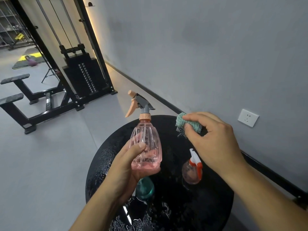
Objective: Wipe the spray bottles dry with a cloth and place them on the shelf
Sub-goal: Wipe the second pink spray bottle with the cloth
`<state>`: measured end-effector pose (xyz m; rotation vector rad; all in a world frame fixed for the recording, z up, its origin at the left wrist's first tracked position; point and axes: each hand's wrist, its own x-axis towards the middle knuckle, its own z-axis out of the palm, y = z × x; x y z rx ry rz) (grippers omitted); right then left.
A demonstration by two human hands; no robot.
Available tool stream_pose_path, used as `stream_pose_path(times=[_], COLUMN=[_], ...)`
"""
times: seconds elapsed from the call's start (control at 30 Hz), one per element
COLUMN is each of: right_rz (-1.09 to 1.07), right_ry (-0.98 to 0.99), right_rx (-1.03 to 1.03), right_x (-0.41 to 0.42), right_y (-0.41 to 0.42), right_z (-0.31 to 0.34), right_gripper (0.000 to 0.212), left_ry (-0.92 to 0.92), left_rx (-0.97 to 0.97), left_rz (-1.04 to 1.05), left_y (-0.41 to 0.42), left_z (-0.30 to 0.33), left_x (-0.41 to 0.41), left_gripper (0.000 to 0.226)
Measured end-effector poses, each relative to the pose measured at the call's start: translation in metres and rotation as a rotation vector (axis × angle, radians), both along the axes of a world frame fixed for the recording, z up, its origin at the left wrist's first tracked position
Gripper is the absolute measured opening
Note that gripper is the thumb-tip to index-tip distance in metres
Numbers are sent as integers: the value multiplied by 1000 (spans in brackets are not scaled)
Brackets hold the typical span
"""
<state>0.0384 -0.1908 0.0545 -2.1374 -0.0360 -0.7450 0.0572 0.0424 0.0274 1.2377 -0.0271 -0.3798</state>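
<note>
My left hand (pixel 126 170) grips a clear pink spray bottle (pixel 146 147) by its lower body and holds it upright above a round black table (pixel 208 205). Its nozzle and trigger are peach and grey. My right hand (pixel 211 139) pinches a bunched teal cloth (pixel 183 122) to the right of the bottle, apart from it. A small clear bottle with a red and white sprayer (pixel 193 169) stands on the table under my right hand. A teal bottle (pixel 145 189) stands partly hidden behind my left hand.
The black tabletop is wet with drops and puddles. A grey wall with a white socket (pixel 248 117) runs along the right. A black weight-stack machine (pixel 83 75) and bench frames (pixel 33 104) stand on the grey floor to the left.
</note>
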Motion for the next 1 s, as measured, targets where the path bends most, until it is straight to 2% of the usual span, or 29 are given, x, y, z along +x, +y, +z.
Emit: stream_pose_path(times=[0.07, 0.27, 0.47, 0.73, 0.9, 1.0], right_rz=[-1, -43, -31, -24, -45, -50], right_ry=[-4, -50, -60, -44, 9, 10], right_rx=[4, 39, 40, -16, -28, -43], right_x=[0, 0, -1, 0, 3, 1], right_y=[0, -1, -1, -3, -5, -2], right_z=[1, 6, 7, 5, 3, 1], right_gripper=[24, 22, 22, 25, 23, 23], left_ry=[8, 6, 7, -44, -109, -91], left_rx=[18, 98, 159, 219, 217, 219], left_rz=[23, -5, -164, -228, -158, -193], left_y=[-1, 0, -4, -6, -4, -4], left_z=[0, -3, -5, -7, -4, -5], left_x=[-1, -1, -5, -6, -4, -4], left_gripper=[43, 56, 75, 55, 65, 63])
